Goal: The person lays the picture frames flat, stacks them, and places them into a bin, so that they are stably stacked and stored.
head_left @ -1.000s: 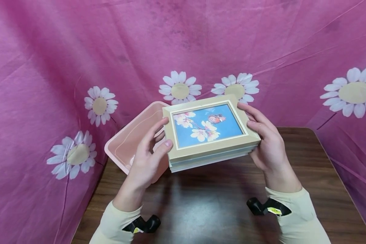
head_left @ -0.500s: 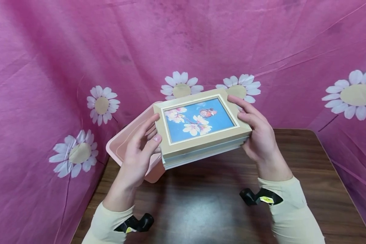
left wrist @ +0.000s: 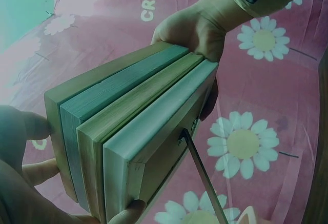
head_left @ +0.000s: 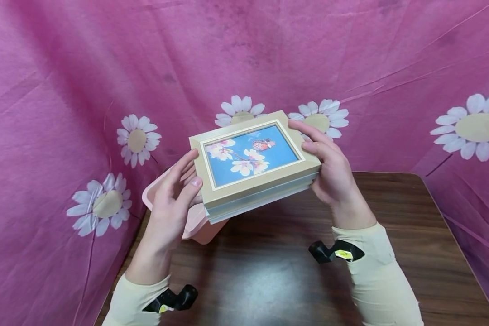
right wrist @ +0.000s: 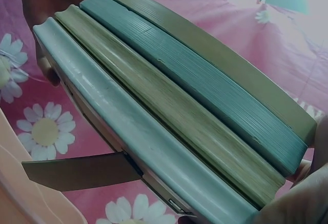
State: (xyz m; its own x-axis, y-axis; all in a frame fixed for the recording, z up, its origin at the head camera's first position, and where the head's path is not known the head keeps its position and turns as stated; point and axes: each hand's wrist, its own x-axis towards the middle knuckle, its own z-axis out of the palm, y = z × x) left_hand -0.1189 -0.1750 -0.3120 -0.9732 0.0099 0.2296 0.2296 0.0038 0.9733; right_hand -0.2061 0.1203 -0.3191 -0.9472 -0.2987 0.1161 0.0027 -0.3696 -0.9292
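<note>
A stack of several picture frames [head_left: 252, 156] is held up above the table, tilted, between both hands. The top one has a beige border and a blue picture of white-pink blossoms and a butterfly. At its left end my left hand [head_left: 169, 206] grips the stack, thumb near the front corner. My right hand [head_left: 332, 167] grips the right end, two fingers over the top frame's edge. In the left wrist view, beige and blue-green frame edges lie face to face. From the bottom frame's back a stand leg [right wrist: 82, 171] sticks out, as the right wrist view shows.
A pink plastic basin [head_left: 212, 228] stands on the dark wood table [head_left: 391, 235] at the left, partly hidden behind the left hand and the stack. Pink cloth [head_left: 187, 54] printed with daisies hangs around the back and sides.
Both hands have carried the stack of picture frames to the left and slightly upward, over more of the basin. The grip looks the same.
</note>
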